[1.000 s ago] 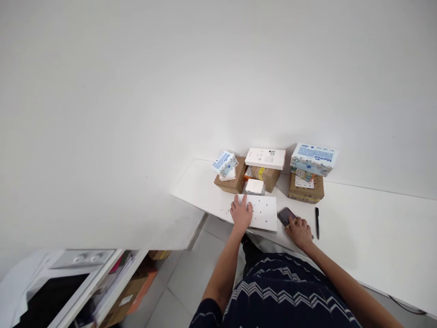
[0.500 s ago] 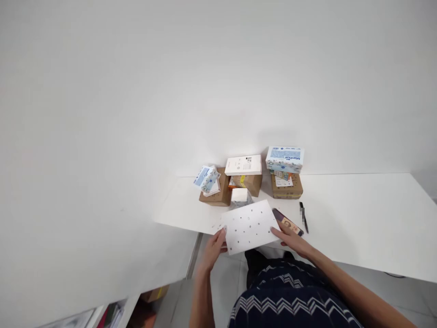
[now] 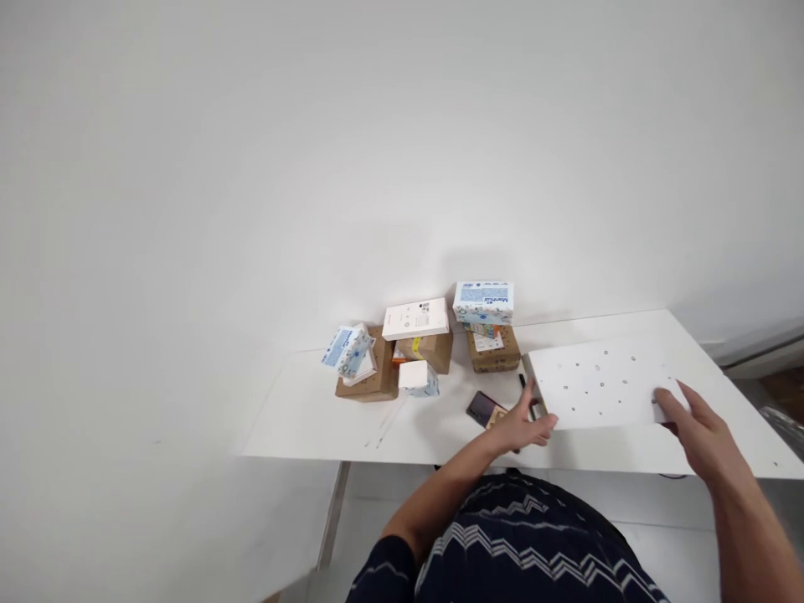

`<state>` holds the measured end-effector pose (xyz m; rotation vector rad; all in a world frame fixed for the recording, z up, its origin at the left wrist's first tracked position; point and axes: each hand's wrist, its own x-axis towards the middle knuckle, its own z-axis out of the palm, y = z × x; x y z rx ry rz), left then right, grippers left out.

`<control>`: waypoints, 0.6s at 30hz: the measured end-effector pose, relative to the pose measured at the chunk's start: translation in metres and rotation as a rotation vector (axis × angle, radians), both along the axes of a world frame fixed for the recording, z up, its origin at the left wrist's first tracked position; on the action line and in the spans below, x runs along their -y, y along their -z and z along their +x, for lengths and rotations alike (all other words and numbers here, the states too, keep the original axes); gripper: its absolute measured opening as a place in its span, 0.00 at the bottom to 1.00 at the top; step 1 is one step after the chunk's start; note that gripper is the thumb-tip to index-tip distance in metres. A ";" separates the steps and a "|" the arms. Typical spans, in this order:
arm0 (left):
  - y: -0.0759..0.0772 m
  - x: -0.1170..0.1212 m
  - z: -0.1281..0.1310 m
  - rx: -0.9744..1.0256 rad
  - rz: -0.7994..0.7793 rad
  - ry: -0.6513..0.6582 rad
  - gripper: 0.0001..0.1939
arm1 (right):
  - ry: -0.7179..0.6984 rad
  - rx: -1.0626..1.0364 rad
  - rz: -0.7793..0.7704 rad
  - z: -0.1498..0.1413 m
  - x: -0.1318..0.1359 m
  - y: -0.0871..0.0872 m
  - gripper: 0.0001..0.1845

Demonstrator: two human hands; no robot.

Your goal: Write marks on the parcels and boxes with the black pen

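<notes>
A flat white box with small dark ring marks is held between my two hands above the right part of the table. My left hand grips its left edge, thumb at the near corner and fingers along the side. On the right edge, my right hand has its thumb on top and its other fingers partly hidden beneath. A phone lies by my left wrist, which covers part of it. The black pen beside it is partly hidden by my left hand.
Against the wall on the white table stand cardboard boxes with smaller packs on them. A blue-and-white tissue pack tops the right stack, a white box the middle one. Another tissue pack stands in front.
Both hands have carried the white box to the right, away from the front of the stacks. The view has turned right, and two thin pale strips on the table now show.
</notes>
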<state>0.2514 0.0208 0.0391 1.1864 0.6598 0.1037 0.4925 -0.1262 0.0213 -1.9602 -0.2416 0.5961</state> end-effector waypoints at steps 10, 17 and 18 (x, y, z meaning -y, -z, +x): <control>0.042 -0.035 0.083 0.103 -0.059 -0.243 0.46 | 0.252 -0.124 0.270 0.037 -0.081 0.047 0.28; 0.027 -0.063 0.044 0.096 0.152 -0.585 0.24 | 0.221 -0.006 0.256 0.031 -0.137 0.055 0.28; 0.023 -0.071 0.037 0.090 0.177 -0.651 0.23 | 0.231 0.036 0.232 0.028 -0.139 0.052 0.29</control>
